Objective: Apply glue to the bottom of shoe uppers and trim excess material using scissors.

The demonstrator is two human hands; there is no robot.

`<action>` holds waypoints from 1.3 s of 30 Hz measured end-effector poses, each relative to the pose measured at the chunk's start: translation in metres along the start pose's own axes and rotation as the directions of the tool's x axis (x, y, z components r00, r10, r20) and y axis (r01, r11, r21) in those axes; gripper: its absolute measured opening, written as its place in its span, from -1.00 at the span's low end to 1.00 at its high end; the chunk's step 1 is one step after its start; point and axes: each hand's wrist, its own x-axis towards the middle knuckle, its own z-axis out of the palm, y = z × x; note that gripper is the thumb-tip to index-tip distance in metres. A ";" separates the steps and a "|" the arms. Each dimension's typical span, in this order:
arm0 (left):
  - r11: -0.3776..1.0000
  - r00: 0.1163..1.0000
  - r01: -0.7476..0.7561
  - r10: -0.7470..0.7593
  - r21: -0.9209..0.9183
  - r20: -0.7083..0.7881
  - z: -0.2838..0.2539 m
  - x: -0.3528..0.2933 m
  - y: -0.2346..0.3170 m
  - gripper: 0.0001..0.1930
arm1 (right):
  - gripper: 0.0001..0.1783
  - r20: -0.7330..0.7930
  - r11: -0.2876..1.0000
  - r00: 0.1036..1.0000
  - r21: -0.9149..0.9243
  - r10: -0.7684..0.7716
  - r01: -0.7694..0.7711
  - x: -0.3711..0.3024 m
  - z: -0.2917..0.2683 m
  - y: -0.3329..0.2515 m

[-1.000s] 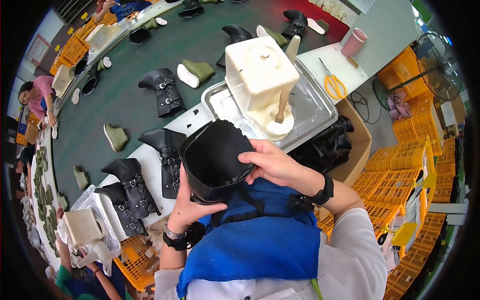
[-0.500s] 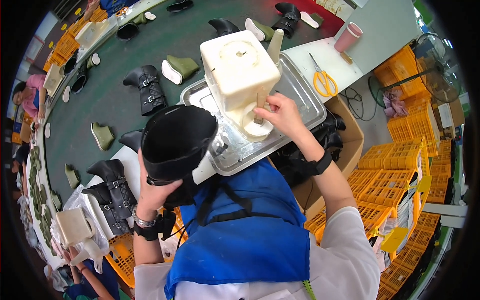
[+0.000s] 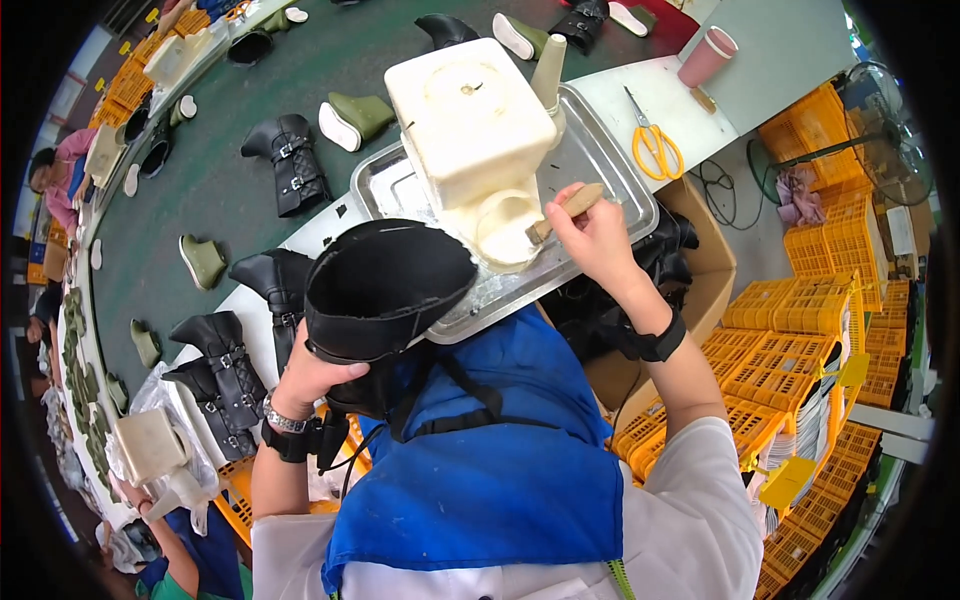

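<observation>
Since a moment ago, right hand (image 3: 590,225) grips the brush (image 3: 566,210) at the glue pot (image 3: 480,130), while left hand (image 3: 310,370) clasps the black boot (image 3: 385,285).

1. The tray (image 3: 600,165) lies on the bench, straight ahead of the person.
2. The tub (image 3: 470,120) stands in the tray.
3. The brush (image 3: 565,212), in the right hand (image 3: 598,240), is over the tray beside the tub.
4. The boot (image 3: 385,285), in the left hand (image 3: 310,375), is at the tray's near left corner.
5. The scissors (image 3: 655,145) lie right of the tray.
6. The cup (image 3: 705,57) stands behind the scissors, farther from the tray.
</observation>
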 end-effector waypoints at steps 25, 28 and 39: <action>0.993 0.924 0.089 -0.052 -0.080 0.378 0.015 0.031 -0.004 -0.11 | -0.88 0.347 0.897 0.831 0.251 -0.435 0.365 0.022 0.011 -0.103; 0.995 0.929 0.080 -0.054 -0.055 0.367 0.010 0.028 -0.003 -0.07 | -0.88 0.331 0.861 0.795 0.188 -0.508 0.472 0.021 0.008 -0.100; 0.998 0.981 -0.064 0.062 0.005 0.183 -0.002 0.020 -0.013 0.04 | -0.89 0.183 0.975 0.964 0.146 -0.194 0.169 0.000 0.006 -0.087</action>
